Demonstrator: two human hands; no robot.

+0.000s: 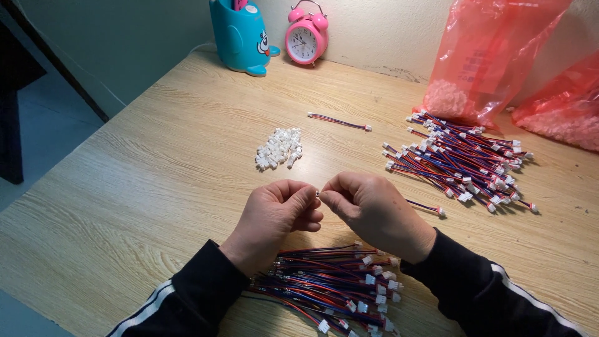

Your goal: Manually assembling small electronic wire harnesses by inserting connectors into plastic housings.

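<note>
We see our left hand [274,215] curled, its fingers pinched narrow on a tiny white connector [317,194] that sits right between both sets of fingertips, and our right hand [368,212] pinches it from the other side. Beyond the fingers lies a plug pile [279,148], beneath them a wire bundle [334,290], and far right a wire heap [462,159].

part between fingertips [317,194]: mostly hidden | red bags [493,56]: cut by edge
</note>
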